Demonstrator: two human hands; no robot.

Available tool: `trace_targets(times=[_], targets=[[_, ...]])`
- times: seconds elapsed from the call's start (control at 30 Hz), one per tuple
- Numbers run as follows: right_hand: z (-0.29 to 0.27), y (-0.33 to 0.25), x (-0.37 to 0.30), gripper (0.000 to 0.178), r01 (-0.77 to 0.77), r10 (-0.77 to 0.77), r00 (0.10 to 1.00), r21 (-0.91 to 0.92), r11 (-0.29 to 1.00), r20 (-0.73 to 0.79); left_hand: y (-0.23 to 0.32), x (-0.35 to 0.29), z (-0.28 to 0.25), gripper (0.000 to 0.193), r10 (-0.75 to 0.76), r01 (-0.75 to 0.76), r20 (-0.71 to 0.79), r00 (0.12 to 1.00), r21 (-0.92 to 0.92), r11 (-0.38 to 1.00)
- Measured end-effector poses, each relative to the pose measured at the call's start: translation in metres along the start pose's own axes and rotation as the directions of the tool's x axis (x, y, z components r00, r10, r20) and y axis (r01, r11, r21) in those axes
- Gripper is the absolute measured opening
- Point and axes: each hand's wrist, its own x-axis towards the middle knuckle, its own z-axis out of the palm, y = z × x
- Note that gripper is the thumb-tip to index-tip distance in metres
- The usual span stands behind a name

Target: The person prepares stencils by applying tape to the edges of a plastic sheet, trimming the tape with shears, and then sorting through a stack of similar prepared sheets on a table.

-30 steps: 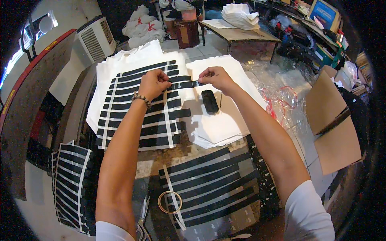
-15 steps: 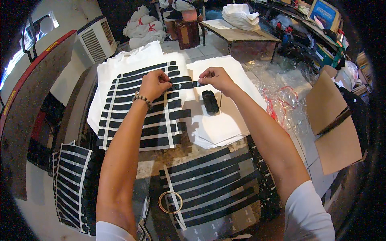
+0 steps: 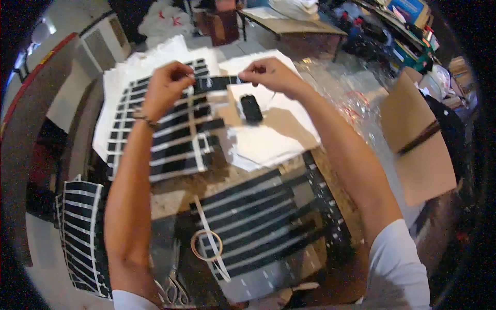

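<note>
A short black strip (image 3: 216,83) with small pale marks is stretched between my two hands, above the far right edge of a sheet striped with black bands (image 3: 170,126). My left hand (image 3: 168,88), with a beaded bracelet at the wrist, pinches the strip's left end. At its right end, the thumb and finger of my right hand (image 3: 269,76) are closed on it. Just below my right hand a small black block (image 3: 251,108) lies on a stack of white sheets (image 3: 274,139). Whether the strip touches the striped sheet, I cannot tell.
Nearer me lie more black bands (image 3: 248,222), a tape roll (image 3: 206,245) and scissors (image 3: 176,289). Another striped sheet (image 3: 80,232) hangs at the left. An open cardboard box (image 3: 421,150) stands right, beside clear plastic wrap (image 3: 341,103). A low table (image 3: 289,26) is behind.
The whole view has shifted, so things sit higher and further left. My hands have drawn slightly apart, and more of the strip shows between them. Both still grip it.
</note>
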Motion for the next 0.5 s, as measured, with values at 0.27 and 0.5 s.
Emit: trace_targets(times=[0.27,0.5], targets=[[-0.054,-0.063,-0.196,0.030,-0.187,0.191,0.980,0.077,0.979,-0.046,0.131,-0.115,0.042,0.020,0.066,-0.033,0.178,0.982,-0.184,0.982],[-0.020,0.086,-0.325,0.028,-0.717,0.738,0.673,0.207,0.666,-0.043,0.151,-0.279,0.046,0.024,-0.152,0.187,0.422,0.894,-0.043,0.981]])
